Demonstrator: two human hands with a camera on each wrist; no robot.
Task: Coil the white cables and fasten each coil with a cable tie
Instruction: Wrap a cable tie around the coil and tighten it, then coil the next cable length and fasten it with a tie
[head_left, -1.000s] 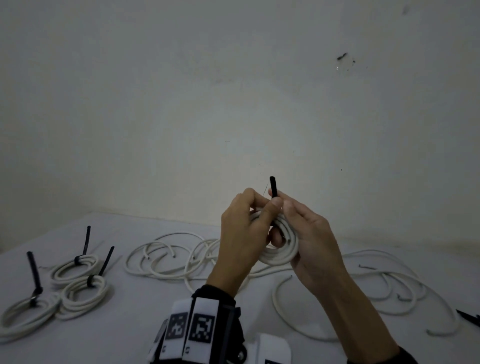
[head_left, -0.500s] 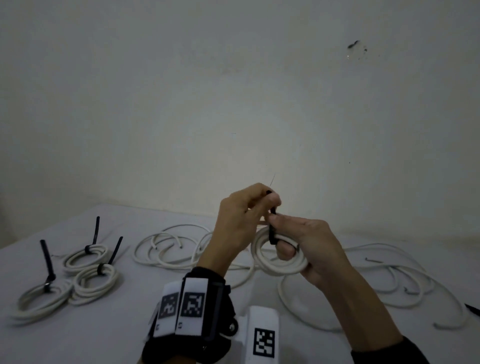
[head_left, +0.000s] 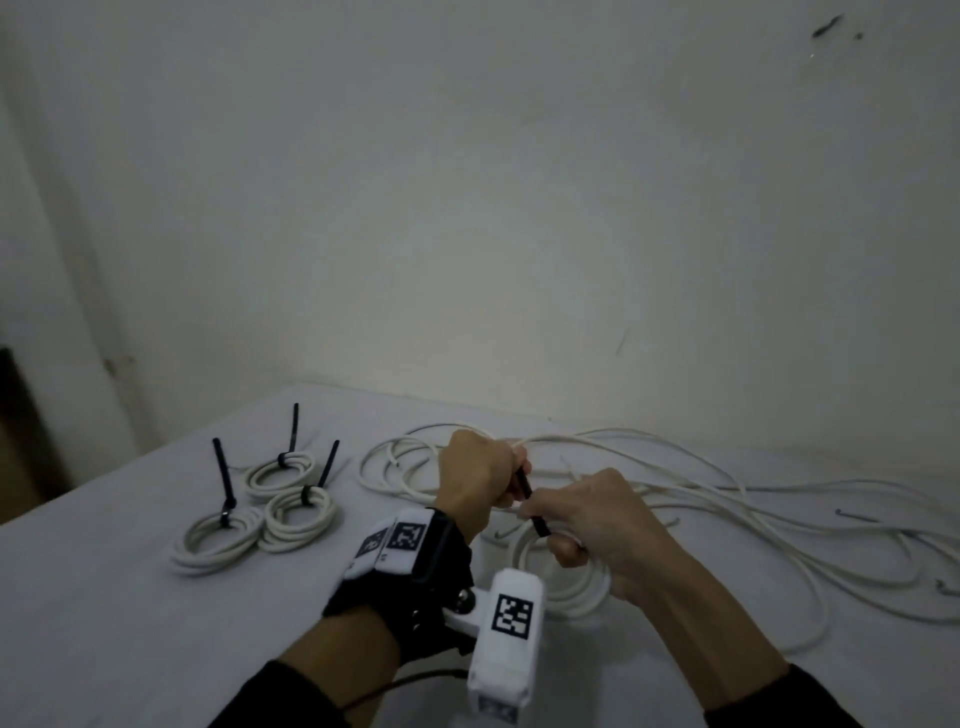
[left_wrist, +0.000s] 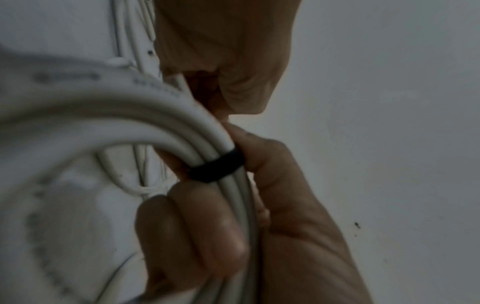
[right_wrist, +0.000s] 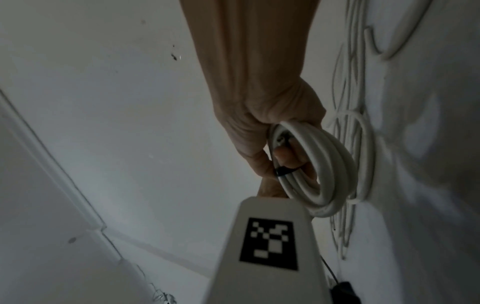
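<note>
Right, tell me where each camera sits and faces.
Head: worn on the head, facing down at the table; left hand and right hand show.
Left wrist: faces along the palm at the cable tie round the coil; both hands show.
Right wrist: faces along the right hand gripping the coil.
Shared: the coil.

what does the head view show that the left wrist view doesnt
Only the head view shows the three finished coils lying at the left of the table, their black tie tails sticking up, the loose cables spread to the right, and the left hand gripping the tie's tail. Only the left wrist view shows the tie wrapped as a band across the coil's strands. Both show the right hand holding the coil, and the wall behind.
</note>
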